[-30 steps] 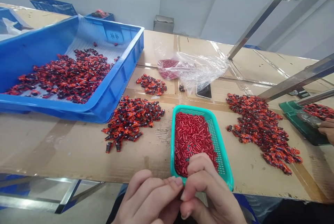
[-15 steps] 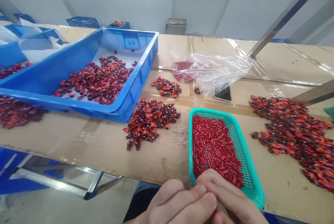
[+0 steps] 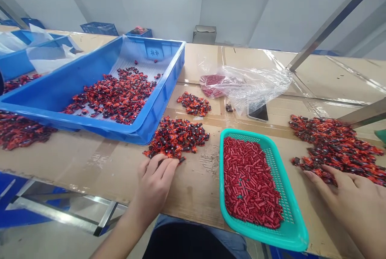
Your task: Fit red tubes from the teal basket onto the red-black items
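Observation:
My left hand (image 3: pixel 158 178) reaches to the near edge of a pile of small black and orange-red parts (image 3: pixel 181 134) in the middle of the table. Its fingers are loosely bent and slightly apart, with the tips partly hidden; one part lies right by them. My right hand (image 3: pixel 350 194) is at the left edge of a larger pile of similar parts (image 3: pixel 340 146), thumb and forefinger apart among the pieces. Between my hands stands a green plastic basket (image 3: pixel 294 231) holding many short dark-red tubes (image 3: pixel 250 182).
A large blue crate (image 3: pixel 164 102) with similar parts stands at left. Behind the basket lie a clear plastic bag (image 3: pixel 259 84) with red pieces, a phone (image 3: pixel 258 112) and a smaller pile (image 3: pixel 194 104). A metal post (image 3: pixel 334 21) rises at right. The cardboard-covered table's front edge is close to my lap.
My hands were together in front of the basket's near end, fingers pinched. They have parted: the left to the middle pile, the right to the right-hand pile. The view has tilted slightly up.

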The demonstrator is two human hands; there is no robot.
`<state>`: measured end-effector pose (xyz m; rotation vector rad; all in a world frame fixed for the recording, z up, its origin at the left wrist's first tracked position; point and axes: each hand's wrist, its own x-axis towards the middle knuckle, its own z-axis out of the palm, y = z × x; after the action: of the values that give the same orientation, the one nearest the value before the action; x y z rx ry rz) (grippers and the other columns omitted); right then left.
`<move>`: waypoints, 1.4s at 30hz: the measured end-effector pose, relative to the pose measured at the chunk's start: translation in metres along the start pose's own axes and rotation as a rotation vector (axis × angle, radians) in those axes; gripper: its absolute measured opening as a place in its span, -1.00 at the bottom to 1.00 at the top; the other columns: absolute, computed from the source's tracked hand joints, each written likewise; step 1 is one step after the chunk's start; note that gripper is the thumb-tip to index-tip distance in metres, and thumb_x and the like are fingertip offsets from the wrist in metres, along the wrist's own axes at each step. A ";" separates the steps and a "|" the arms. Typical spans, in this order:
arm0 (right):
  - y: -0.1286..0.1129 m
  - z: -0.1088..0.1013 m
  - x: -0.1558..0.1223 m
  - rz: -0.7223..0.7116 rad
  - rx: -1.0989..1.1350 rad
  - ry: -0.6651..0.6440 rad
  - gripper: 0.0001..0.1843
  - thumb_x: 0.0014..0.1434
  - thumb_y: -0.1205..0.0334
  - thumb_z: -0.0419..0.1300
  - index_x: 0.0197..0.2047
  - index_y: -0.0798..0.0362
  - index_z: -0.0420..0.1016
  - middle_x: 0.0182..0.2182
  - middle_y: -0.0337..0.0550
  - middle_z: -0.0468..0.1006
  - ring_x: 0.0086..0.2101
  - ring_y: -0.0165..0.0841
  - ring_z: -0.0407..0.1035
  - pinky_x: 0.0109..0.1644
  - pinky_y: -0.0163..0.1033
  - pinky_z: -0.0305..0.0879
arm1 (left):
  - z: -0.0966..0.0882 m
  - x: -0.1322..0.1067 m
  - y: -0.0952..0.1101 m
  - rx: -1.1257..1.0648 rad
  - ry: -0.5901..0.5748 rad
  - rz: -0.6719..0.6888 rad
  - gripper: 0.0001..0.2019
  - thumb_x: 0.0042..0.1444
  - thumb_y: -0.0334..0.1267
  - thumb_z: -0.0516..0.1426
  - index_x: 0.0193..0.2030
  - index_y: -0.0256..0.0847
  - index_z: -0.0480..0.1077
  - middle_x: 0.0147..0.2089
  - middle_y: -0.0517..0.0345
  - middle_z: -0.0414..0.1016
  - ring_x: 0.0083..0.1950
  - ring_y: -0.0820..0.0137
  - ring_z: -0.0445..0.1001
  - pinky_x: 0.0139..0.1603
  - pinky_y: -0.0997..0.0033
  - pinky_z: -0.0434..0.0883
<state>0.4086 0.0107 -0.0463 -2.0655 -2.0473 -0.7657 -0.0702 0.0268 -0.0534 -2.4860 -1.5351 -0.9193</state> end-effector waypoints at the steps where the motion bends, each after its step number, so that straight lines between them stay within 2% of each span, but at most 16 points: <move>1: -0.009 -0.008 0.003 -0.017 -0.019 0.067 -0.14 0.48 -0.28 -0.16 -0.12 0.33 0.69 -0.38 0.36 0.62 -0.35 0.02 0.48 -0.32 0.07 0.29 | 0.000 0.001 0.001 -0.017 0.014 -0.008 -0.69 0.30 -0.53 0.17 0.08 -0.10 0.54 -0.06 0.09 0.74 0.05 0.12 0.58 0.11 0.17 0.18; 3: -0.032 -0.027 0.010 -0.094 0.028 0.185 -0.30 0.51 -0.13 -0.06 0.00 0.39 0.62 -0.30 0.39 0.63 -0.28 0.05 0.51 -0.23 0.09 0.35 | -0.002 0.004 0.006 -0.067 0.057 -0.028 -0.70 0.28 -0.53 0.20 0.05 -0.08 0.53 -0.07 0.11 0.72 0.06 0.14 0.56 0.15 0.16 0.17; 5: -0.059 -0.043 0.014 -0.219 0.254 0.205 -0.56 0.51 0.03 0.03 0.10 0.21 0.55 -0.18 0.27 0.66 -0.18 0.01 0.54 -0.09 0.06 0.41 | -0.008 0.006 0.015 -0.148 0.100 -0.049 -0.71 0.29 -0.52 0.21 0.05 -0.06 0.49 -0.06 0.13 0.68 0.07 0.20 0.55 0.19 0.16 0.22; 9: -0.109 -0.051 0.012 -0.461 0.607 0.006 -0.70 0.53 0.16 0.03 0.17 0.00 0.50 -0.09 0.02 0.66 -0.12 -0.17 0.57 -0.04 -0.07 0.49 | -0.020 0.006 0.038 -0.486 0.078 -0.181 -0.77 0.42 -0.43 0.08 0.11 -0.09 0.41 -0.03 0.07 0.54 0.05 0.33 0.56 0.04 0.34 0.48; 12: -0.131 -0.040 0.008 -0.461 0.620 -0.067 -0.69 0.53 0.28 -0.02 0.03 0.02 0.57 -0.19 -0.03 0.67 -0.23 -0.21 0.56 -0.15 -0.10 0.49 | -0.021 0.004 0.053 -1.012 0.032 -0.487 -0.82 0.46 -0.26 0.11 -0.01 -0.09 0.56 -0.07 0.06 0.54 -0.03 0.36 0.57 -0.04 0.44 0.54; 16: -0.135 -0.036 0.011 -0.476 0.574 -0.129 -0.62 0.51 0.35 -0.02 -0.28 0.02 0.54 -0.36 -0.10 0.60 -0.35 -0.23 0.48 -0.26 -0.14 0.39 | -0.020 0.007 0.062 -1.468 -0.046 -0.939 -0.78 0.22 -0.04 0.38 -0.13 -0.13 0.69 -0.01 0.03 0.63 -0.06 0.36 0.62 0.00 0.48 0.59; 19: -0.132 -0.044 0.016 -0.513 0.548 -0.154 -0.64 0.50 0.35 0.00 -0.30 0.02 0.53 -0.37 -0.11 0.59 -0.36 -0.23 0.47 -0.27 -0.14 0.33 | -0.023 0.015 0.065 -1.564 -0.130 -1.085 -0.71 -0.04 -0.08 0.54 -0.26 -0.19 0.71 -0.04 0.02 0.69 0.01 0.36 0.65 0.06 0.59 0.57; 22: -0.131 -0.052 0.018 -0.542 0.535 -0.173 -0.74 0.47 0.28 0.07 -0.24 0.02 0.54 -0.31 -0.09 0.60 -0.30 -0.19 0.48 -0.20 -0.11 0.33 | -0.026 0.021 0.067 -1.682 -0.160 -1.232 -0.65 -0.14 -0.09 0.58 -0.27 -0.20 0.71 -0.08 0.04 0.71 -0.05 0.39 0.68 0.03 0.59 0.59; 25: -0.131 -0.053 0.016 -0.556 0.517 -0.172 -0.74 0.44 0.33 0.09 -0.29 0.02 0.51 -0.35 -0.10 0.58 -0.33 -0.19 0.45 -0.23 -0.11 0.28 | -0.025 0.023 0.072 -1.783 -0.146 -1.365 -0.65 -0.14 -0.08 0.58 -0.28 -0.20 0.68 -0.23 0.12 0.68 -0.24 0.47 0.65 -0.28 0.65 0.61; 27: -0.133 -0.051 0.016 -0.553 0.503 -0.159 -0.68 0.43 0.41 0.06 -0.37 0.02 0.46 -0.41 -0.11 0.55 -0.38 -0.20 0.42 -0.27 -0.12 0.23 | -0.024 0.023 0.075 -1.824 -0.120 -1.419 -0.64 -0.13 -0.06 0.57 -0.31 -0.22 0.66 -0.32 0.16 0.62 -0.39 0.54 0.56 -0.53 0.72 0.47; 29: -0.134 -0.051 0.017 -0.542 0.499 -0.147 -0.66 0.40 0.45 0.05 -0.40 0.01 0.43 -0.43 -0.10 0.53 -0.40 -0.19 0.40 -0.30 -0.11 0.21 | -0.025 0.023 0.077 -1.872 -0.113 -1.448 -0.63 -0.11 -0.04 0.57 -0.31 -0.25 0.65 -0.33 0.14 0.59 -0.41 0.55 0.51 -0.52 0.68 0.48; 31: -0.136 -0.053 0.019 -0.530 0.517 -0.144 -0.70 0.39 0.44 0.06 -0.38 0.01 0.42 -0.42 -0.10 0.53 -0.38 -0.19 0.41 -0.29 -0.11 0.25 | -0.026 0.022 0.077 -1.917 -0.153 -1.424 -0.64 -0.08 -0.07 0.56 -0.25 -0.27 0.67 -0.25 0.07 0.61 -0.31 0.49 0.58 -0.32 0.58 0.60; 35: -0.139 -0.070 0.024 -0.455 0.634 -0.164 -0.80 0.41 0.38 0.05 -0.27 0.00 0.39 -0.38 -0.16 0.54 -0.35 -0.26 0.46 -0.28 -0.18 0.37 | -0.028 0.013 0.075 -1.912 -0.302 -1.225 -0.67 0.09 -0.16 0.49 -0.04 -0.22 0.67 -0.14 -0.01 0.67 -0.11 0.38 0.68 -0.03 0.51 0.63; 37: -0.141 -0.082 0.024 -0.352 0.826 -0.212 -0.84 0.43 0.36 0.07 -0.22 0.00 0.38 -0.37 -0.21 0.54 -0.37 -0.33 0.47 -0.30 -0.25 0.40 | -0.027 0.009 0.076 -1.887 -0.323 -1.104 -0.74 0.21 -0.15 0.42 0.00 -0.16 0.65 -0.19 0.04 0.69 -0.16 0.41 0.71 -0.07 0.54 0.62; 39: -0.145 -0.095 0.023 -0.238 1.073 -0.280 -0.88 0.42 0.36 0.12 -0.20 -0.02 0.39 -0.37 -0.26 0.54 -0.38 -0.38 0.47 -0.31 -0.30 0.43 | -0.026 0.007 0.078 -1.877 -0.313 -0.998 -0.78 0.27 -0.12 0.37 0.01 -0.08 0.62 -0.23 0.12 0.68 -0.27 0.42 0.72 -0.23 0.54 0.64; 42: -0.155 -0.112 0.021 -0.152 1.343 -0.350 -0.90 0.38 0.35 0.18 -0.20 -0.03 0.45 -0.36 -0.28 0.57 -0.36 -0.40 0.51 -0.27 -0.34 0.46 | -0.027 0.007 0.084 -1.800 -0.280 -0.914 -0.78 0.20 -0.14 0.42 -0.03 -0.02 0.61 -0.28 0.20 0.69 -0.36 0.42 0.70 -0.38 0.58 0.60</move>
<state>0.2291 -0.0091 0.0199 -1.2364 -1.9092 0.8589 -0.0101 -0.0190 -0.0078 -2.2497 -2.6459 -3.4222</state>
